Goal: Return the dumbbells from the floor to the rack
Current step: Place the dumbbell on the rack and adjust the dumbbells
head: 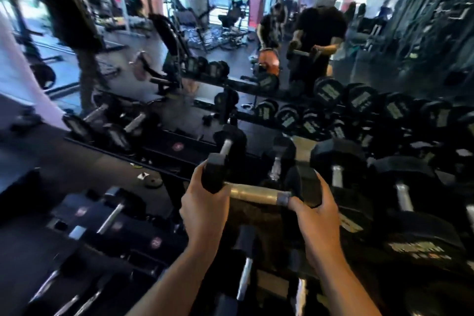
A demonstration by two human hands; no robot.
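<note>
Above the rack, at mid-frame, a dumbbell is held crosswise with its bare metal handle exposed. Left hand has its fingers wrapped around the left black head; right hand has its fingers closed over the right head, thumb on the handle end. Just behind sits a smaller dumbbell on the upper shelf, with bare shelf stretching away to its left. To the right, large round-headed dumbbells stand packed close together, leaving little room. Lower tiers at left hold hex dumbbells bearing small red marks, too blurred to read. Pale labels on the far round heads are likewise illegible. A mirror behind reflects the person.
</note>
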